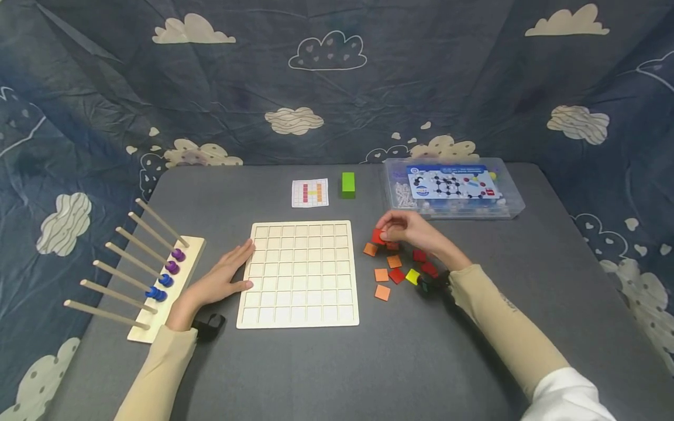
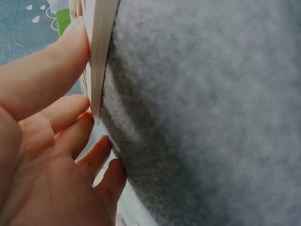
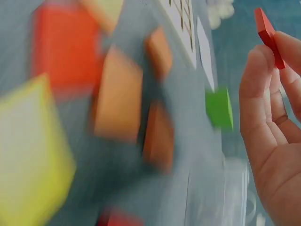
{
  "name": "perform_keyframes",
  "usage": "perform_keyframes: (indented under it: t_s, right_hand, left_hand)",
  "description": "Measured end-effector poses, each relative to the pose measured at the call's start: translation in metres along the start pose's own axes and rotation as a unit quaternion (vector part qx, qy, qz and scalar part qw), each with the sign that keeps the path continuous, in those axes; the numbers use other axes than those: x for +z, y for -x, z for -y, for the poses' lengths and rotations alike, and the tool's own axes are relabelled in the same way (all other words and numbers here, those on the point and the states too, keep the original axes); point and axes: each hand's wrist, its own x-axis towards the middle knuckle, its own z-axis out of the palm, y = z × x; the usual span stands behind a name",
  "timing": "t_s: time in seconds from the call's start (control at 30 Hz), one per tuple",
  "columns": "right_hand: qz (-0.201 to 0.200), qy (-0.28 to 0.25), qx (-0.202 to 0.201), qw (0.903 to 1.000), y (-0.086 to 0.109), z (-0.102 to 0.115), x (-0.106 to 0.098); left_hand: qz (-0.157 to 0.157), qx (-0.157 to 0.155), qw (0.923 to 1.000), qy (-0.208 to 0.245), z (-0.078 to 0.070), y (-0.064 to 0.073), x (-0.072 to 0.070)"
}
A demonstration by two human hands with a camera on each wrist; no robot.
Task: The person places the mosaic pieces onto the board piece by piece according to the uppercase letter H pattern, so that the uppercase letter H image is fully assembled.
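Red tile [image 1: 377, 236] is pinched between the thumb and fingertips of the right hand [image 1: 411, 230], held by its edge and raised over a scatter of loose tiles, just to the right of the wooden board [image 1: 302, 275]. That hand's thumb and forefinger are closed together on the tile.

The left hand [image 1: 225, 276] has its fingers extended and its thumb spread apart from them. It touches the left edge of the board, which lies flat on the grey table [image 1: 295, 374], its face divided into a grid of squares.

Near and below the right hand lie orange tiles [image 1: 381, 275], other red tiles [image 1: 396, 276] and a yellow tile [image 1: 413, 276]. One more, partly covered by the right hand, looks dark orange, though shadow makes its colour hard to be sure of.

Beyond the board, a small card [image 1: 310, 200] shows a grid with red, yellow and orange squares. A green block [image 1: 348, 185] stands just beside the card, and a clear plastic box [image 1: 463, 214] sits farther right. Left of the left hand is a peg rack [image 1: 193, 248] with purple beads [image 1: 178, 255] and blue beads [image 1: 165, 280] on its pegs.
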Motion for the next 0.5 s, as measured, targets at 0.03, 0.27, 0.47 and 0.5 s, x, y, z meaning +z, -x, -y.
perform_keyframes:
  t_s: [0.03,0.27,0.47,0.5]
  right_hand:
    - [0.007,-0.001,-0.008,0.9999,-0.008,0.003,0.007]
    - [0.037,-0.001,-0.02,0.9991,-0.056,0.026,0.061]
    - [0.047,0.01,-0.011,0.9988,-0.088,0.039,0.104]
    - [0.047,0.011,-0.008,0.9988,-0.092,0.04,0.11]
  left_hand:
    - [0.0,0.0,1.0,-0.001,0.0,0.0,0.0]
    - [0.0,-0.002,1.0,-0.006,0.001,-0.001,0.0]
    - [-0.001,-0.005,0.9999,-0.009,-0.002,-0.001,-0.001]
    - [-0.001,-0.005,0.9999,-0.01,-0.002,-0.001,-0.001]
